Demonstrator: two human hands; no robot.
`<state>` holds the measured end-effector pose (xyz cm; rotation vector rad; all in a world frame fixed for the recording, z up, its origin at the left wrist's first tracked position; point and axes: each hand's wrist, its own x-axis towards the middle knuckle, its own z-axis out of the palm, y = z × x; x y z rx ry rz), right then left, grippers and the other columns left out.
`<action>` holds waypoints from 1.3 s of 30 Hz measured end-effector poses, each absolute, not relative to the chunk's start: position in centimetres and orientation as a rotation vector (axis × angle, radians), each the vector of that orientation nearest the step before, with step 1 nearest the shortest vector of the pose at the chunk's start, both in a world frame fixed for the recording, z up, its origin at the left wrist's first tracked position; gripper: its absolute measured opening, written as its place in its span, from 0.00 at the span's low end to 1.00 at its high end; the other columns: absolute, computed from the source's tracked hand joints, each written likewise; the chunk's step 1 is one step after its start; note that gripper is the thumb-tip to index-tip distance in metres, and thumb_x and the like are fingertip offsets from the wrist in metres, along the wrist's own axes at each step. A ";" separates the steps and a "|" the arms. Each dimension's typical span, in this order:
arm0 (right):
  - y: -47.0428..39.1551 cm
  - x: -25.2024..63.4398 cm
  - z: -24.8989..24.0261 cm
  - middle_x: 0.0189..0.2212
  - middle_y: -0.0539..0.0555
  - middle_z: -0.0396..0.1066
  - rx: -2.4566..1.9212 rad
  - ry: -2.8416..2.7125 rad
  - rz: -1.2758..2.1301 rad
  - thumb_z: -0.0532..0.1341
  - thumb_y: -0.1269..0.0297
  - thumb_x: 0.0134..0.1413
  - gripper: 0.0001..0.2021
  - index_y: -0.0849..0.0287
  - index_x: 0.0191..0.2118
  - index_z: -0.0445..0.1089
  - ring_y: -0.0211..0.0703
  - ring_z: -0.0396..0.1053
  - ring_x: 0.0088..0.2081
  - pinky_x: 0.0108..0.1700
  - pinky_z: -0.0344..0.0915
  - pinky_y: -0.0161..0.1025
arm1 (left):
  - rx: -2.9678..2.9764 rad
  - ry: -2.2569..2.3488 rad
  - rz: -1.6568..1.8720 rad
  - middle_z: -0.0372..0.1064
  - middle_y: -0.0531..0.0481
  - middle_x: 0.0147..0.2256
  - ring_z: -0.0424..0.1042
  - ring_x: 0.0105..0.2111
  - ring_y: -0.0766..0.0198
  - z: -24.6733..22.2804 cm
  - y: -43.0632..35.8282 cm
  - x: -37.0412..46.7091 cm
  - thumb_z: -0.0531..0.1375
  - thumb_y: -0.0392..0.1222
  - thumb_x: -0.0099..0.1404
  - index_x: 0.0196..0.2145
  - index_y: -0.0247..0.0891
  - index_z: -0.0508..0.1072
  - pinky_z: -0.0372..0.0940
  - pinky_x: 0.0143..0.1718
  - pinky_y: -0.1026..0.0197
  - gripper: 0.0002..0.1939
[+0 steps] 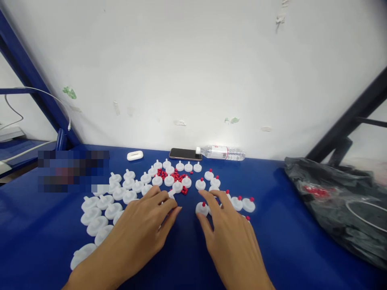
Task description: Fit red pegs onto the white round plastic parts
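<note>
My left hand (148,219) is curled, with thumb and index fingertips close together, at a white plastic disc with a short stem (171,195); the fingers hide most of that disc. My right hand (225,225) has its thumb and index finger apart, on either side of a white disc with a red cap (202,209) that sits on the blue table. More red-capped discs (248,204) stand around and behind my right hand, partly covered by it. Many uncapped white discs (94,225) lie to the left. Small red caps (178,177) are scattered in the middle, among uncapped discs.
Along the wall side of the blue table (278,241) lie a white earbud case (134,155), a dark phone (185,154) and a clear bottle (222,152) on its side. A black plastic bag (341,225) with a packet of red pieces (320,191) is at right.
</note>
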<state>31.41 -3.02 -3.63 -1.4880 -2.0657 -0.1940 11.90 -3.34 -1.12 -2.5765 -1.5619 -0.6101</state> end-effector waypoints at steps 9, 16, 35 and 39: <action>-3.4 29.9 -4.6 0.54 0.58 0.75 -1.281 -2.377 0.030 0.58 0.69 0.63 0.18 0.59 0.58 0.70 0.53 0.80 0.44 0.33 0.78 0.45 | -2.402 -1.603 -0.500 0.72 0.43 0.39 0.68 0.43 0.50 -0.3 -2.7 11.3 0.49 0.34 0.74 0.40 0.37 0.76 0.68 0.32 0.54 0.15; -3.3 30.5 -4.9 0.57 0.60 0.73 -1.262 -2.441 0.036 0.58 0.68 0.64 0.19 0.59 0.60 0.69 0.55 0.78 0.48 0.39 0.79 0.47 | -2.385 -1.550 -0.207 0.75 0.44 0.37 0.69 0.41 0.51 -0.2 -2.9 10.7 0.52 0.33 0.73 0.37 0.37 0.78 0.68 0.42 0.50 0.15; -3.9 30.8 -1.3 0.35 0.45 0.79 -1.345 -1.988 0.504 0.63 0.58 0.63 0.09 0.48 0.47 0.75 0.40 0.75 0.27 0.35 0.66 0.38 | -2.607 -1.643 -1.029 0.76 0.53 0.40 0.75 0.41 0.60 0.6 -5.1 11.9 0.54 0.37 0.74 0.43 0.44 0.76 0.69 0.45 0.57 0.11; -4.0 32.7 -0.8 0.27 0.44 0.78 -1.645 -2.116 0.425 0.65 0.58 0.60 0.07 0.45 0.43 0.77 0.48 0.77 0.31 0.35 0.62 0.40 | -2.583 -1.870 -0.698 0.76 0.48 0.43 0.77 0.44 0.54 -0.3 -4.6 13.0 0.47 0.37 0.76 0.46 0.42 0.76 0.71 0.48 0.48 0.17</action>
